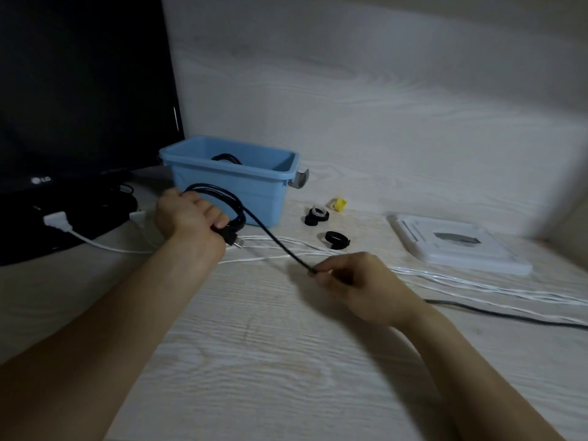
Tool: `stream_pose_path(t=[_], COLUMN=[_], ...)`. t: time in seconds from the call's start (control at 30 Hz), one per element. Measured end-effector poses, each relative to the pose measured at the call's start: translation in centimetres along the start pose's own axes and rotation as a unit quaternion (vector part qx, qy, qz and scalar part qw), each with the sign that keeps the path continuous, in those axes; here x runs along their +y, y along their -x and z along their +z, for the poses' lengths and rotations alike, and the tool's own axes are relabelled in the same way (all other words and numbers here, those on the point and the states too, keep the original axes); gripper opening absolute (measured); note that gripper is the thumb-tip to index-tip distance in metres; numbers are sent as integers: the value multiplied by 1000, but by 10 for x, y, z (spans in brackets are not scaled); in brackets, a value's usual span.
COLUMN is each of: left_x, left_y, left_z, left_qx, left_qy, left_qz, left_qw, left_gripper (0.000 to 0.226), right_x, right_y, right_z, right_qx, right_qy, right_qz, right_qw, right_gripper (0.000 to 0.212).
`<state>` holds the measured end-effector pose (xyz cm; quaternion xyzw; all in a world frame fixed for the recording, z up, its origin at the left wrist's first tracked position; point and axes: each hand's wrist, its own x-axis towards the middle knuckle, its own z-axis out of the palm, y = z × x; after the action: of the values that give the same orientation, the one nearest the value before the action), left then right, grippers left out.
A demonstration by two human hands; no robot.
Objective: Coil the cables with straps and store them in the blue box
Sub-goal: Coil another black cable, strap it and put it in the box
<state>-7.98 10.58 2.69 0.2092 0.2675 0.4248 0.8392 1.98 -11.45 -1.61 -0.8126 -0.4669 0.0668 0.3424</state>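
Coiling of a black cable (267, 232) over a pale wood-grain tabletop (254, 361). The left hand (187, 214) is closed round several gathered loops and the plug end, held just in front of the blue box (237, 187) that stands toward the back left of the tabletop beside a dark monitor (79, 100). The right hand (353, 281) pinches the running length between thumb and fingertips, so that the cable stretches taut between the two hands before trailing off toward the right edge. A coiled black cable (226, 159) already lies inside the box. Two black straps (316, 215) (337, 240) and a small yellow piece (339, 204) rest just right of the box, and a white cable (445, 278) runs in several strands across the tabletop under the hands, with a flat white lid (458, 246) near the right edge. Risks, judged from this layout: the trailing black length may snag on the white strands and drag them along; loops may spring out of the left grip, since the jacket looks smooth, round and fairly stiff. The box appears to be rigid moulded plastic with a rolled rim; the straps look like soft fabric bands curled into rings.
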Motion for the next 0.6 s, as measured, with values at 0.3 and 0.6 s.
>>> stream_pose_path(t=[0.3,0.6], left_x=[-18,-40], left_y=[7,25], left_z=[10,-11], left_qx=[-154,-469], left_qy=[-88,-571], left_qz=[57,208], left_qw=[982,641], left_gripper=[23,15], right_x=[-21,-16], right_y=[8,4], right_z=[11,13], right_qx=[-174,-16], right_qy=[-132,-92], right_qz=[-21,-125], right_qw=[976,988], right_gripper=[20,28])
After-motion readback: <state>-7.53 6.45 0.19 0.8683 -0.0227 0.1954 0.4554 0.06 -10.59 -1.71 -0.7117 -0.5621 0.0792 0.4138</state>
